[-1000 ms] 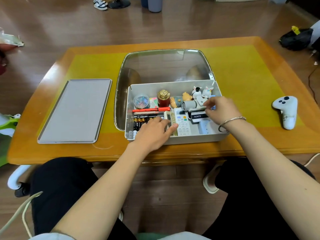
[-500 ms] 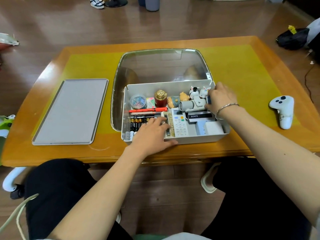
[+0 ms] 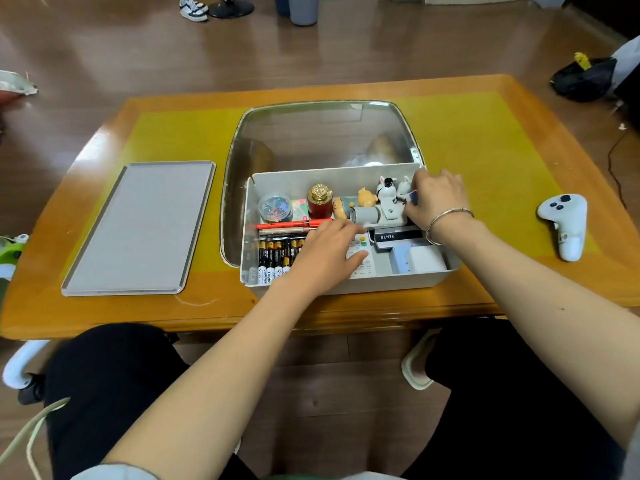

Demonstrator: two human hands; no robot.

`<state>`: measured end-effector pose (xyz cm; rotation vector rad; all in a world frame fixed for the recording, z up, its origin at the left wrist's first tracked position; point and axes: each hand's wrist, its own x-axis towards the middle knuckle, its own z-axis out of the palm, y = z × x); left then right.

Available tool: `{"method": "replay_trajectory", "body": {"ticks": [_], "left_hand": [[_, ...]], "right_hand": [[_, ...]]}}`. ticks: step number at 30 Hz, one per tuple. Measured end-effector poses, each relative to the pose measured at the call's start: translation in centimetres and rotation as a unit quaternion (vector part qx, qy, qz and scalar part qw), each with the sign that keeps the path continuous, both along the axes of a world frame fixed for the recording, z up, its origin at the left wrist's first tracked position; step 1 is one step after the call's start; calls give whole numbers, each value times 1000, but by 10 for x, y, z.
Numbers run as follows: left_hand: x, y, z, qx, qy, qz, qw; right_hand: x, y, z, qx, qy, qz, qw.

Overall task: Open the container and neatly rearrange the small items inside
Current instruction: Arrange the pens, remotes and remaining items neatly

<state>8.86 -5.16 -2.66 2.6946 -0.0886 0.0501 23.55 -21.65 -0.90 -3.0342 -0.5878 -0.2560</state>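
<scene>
On the wooden table (image 3: 467, 109), near its front edge, open grey container (image 3: 346, 287) with batteries (image 3: 277, 254) and figurines (image 3: 386, 190) inside. Left hand (image 3: 325, 258) flat on calculator (image 3: 362, 261), fingers relaxed and apart. Right hand (image 3: 438, 199) at far right corner, pinching small blue item (image 3: 412, 196).

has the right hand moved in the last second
Yes. The right hand has gone from over the black BENTE case toward the box's far right corner, by the rabbit figures.
</scene>
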Motion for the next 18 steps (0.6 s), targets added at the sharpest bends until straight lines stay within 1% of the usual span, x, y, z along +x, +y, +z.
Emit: {"method": "replay_trajectory", "body": {"ticks": [2, 4, 6, 8, 11, 13, 15, 16, 17, 18], "left_hand": [[10, -5, 1, -23, -8, 10, 1000], [19, -9, 3, -57, -14, 26, 998], [25, -12, 5, -117, -11, 40, 992], [27, -15, 7, -173, -11, 40, 984], [26, -21, 9, -221, -21, 18, 975], [25, -20, 9, -243, -29, 17, 969], [22, -15, 7, -256, -33, 37, 965], [20, -11, 5, -255, -35, 52, 965], [18, -6, 4, -252, -35, 68, 965], [15, -1, 2, -249, -35, 85, 964]], "right_hand": [[-3, -6, 4, 87, -2, -5, 996], [-7, -12, 10, 176, 14, 12, 984], [-14, -13, 17, 256, 53, 31, 965], [-24, -6, 22, 326, 115, 38, 938], [-43, 7, 25, 385, 208, 67, 897], [-50, 12, 26, 405, 245, 91, 876], [-50, 12, 26, 426, 264, 90, 861], [-47, 9, 25, 413, 255, 81, 871], [-42, 6, 23, 364, 232, 74, 899], [-38, 1, 21, 283, 204, 76, 934]]}}
